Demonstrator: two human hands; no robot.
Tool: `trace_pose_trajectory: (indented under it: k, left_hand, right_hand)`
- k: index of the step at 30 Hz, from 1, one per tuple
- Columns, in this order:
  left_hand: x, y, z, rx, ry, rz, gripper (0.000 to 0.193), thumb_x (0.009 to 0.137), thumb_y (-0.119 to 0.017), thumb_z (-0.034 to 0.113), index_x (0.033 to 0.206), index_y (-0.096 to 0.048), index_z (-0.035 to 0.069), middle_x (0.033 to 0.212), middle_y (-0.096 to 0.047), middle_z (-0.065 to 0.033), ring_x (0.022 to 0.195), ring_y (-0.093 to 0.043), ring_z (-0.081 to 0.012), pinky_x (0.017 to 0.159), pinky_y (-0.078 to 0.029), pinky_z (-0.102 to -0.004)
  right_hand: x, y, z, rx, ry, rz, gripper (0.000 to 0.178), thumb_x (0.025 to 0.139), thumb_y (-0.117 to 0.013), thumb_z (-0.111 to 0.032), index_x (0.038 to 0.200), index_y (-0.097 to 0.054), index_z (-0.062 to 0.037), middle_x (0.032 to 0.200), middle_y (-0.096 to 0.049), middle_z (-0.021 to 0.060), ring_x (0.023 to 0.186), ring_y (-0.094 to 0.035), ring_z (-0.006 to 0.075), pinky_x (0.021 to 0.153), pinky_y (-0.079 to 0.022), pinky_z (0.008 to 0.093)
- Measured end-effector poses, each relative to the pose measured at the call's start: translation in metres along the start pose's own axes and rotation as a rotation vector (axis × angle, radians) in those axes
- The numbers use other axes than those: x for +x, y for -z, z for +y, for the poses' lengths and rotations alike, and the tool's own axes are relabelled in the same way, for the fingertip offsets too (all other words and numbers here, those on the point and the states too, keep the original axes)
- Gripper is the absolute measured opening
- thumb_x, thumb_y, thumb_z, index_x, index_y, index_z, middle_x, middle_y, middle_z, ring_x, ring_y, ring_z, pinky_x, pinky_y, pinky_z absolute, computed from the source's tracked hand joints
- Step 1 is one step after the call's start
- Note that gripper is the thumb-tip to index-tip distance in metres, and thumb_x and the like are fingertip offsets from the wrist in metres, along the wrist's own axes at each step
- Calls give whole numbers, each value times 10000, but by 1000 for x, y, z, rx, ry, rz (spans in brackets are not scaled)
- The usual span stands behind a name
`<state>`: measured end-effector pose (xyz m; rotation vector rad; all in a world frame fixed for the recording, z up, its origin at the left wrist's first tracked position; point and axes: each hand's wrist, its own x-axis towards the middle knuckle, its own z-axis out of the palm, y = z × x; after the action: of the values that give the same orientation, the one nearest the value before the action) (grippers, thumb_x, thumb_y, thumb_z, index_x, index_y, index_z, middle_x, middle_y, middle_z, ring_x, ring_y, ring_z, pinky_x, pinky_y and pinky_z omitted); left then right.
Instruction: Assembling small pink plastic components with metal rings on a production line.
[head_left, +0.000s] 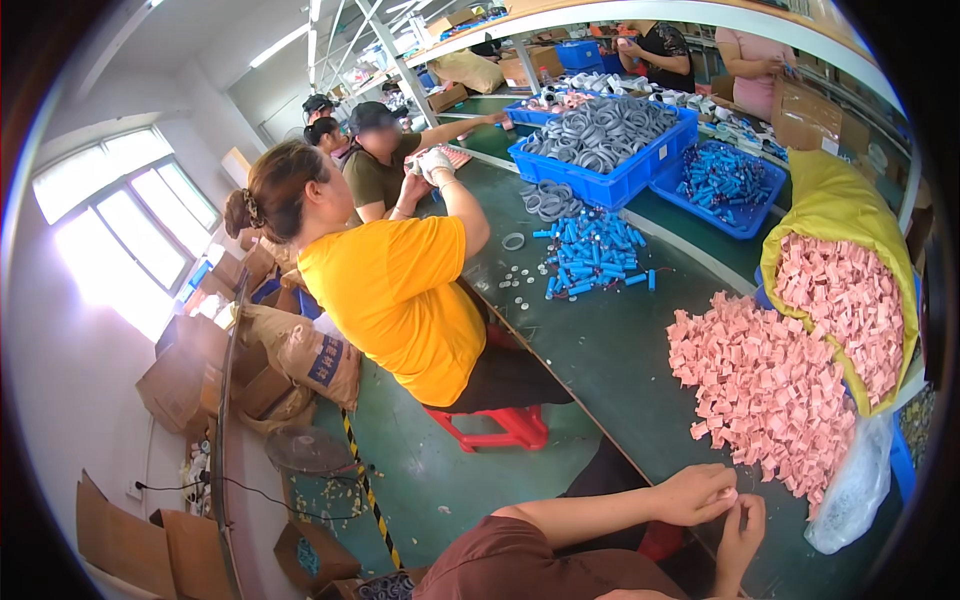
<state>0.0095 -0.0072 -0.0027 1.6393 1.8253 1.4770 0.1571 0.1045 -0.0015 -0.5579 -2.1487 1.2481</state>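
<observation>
My left hand [692,495] reaches in over the table's near edge, its fingers closed in a pinch. Between its fingertips a small pale pink piece [729,494] just shows, mostly covered. Close by, my right hand [741,532] has thumb and fingers bent together, almost touching the left; what it grips is too small to make out. Just beyond both hands spreads a big heap of pink plastic pieces [760,385]. More of them spill from a yellow sack [835,195] lying on its side, and a clear plastic bag [855,490] hangs beside it.
Farther along the green table [590,335] lie blue cylindrical cells [597,250], grey rings [552,200] and small white discs. A blue crate [660,150] holds grey rings; a blue tray [745,222] holds cells. At left, a co-worker in yellow [390,290] sits on a red stool [490,428].
</observation>
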Motion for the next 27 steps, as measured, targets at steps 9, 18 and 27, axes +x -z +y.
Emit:
trace_pose_trajectory:
  k: [9, 18, 27]
  left_hand:
    - [-1, 9, -3, -44, -87, -29, 218, 947, -586, 268, 947, -526, 59, 830, -544, -140, 790, -567, -373, 699, -457, -461]
    - [4, 6, -3, 4, -144, -5, 214, 926, -598, 254, 895, -505, 64, 799, -519, -139, 758, -548, -374, 666, -436, -466]
    - [0, 6, -3, -5, -139, -26, 222, 934, -600, 260, 901, -506, 62, 800, -518, -140, 760, -540, -378, 671, -431, -462]
  right_hand:
    - [3, 12, 2, 689, -567, -226, 130, 1008, -568, -130, 909, -593, -48, 800, -562, -4, 712, -511, 69, 668, -400, 215]
    - [3, 16, -2, 405, -404, -195, 114, 995, -594, -93, 903, -583, -27, 816, -566, 1, 745, -511, 66, 692, -418, 219]
    - [0, 19, 6, 322, -383, -196, 75, 961, -599, -16, 890, -578, -8, 801, -563, 1, 747, -534, 71, 693, -433, 216]
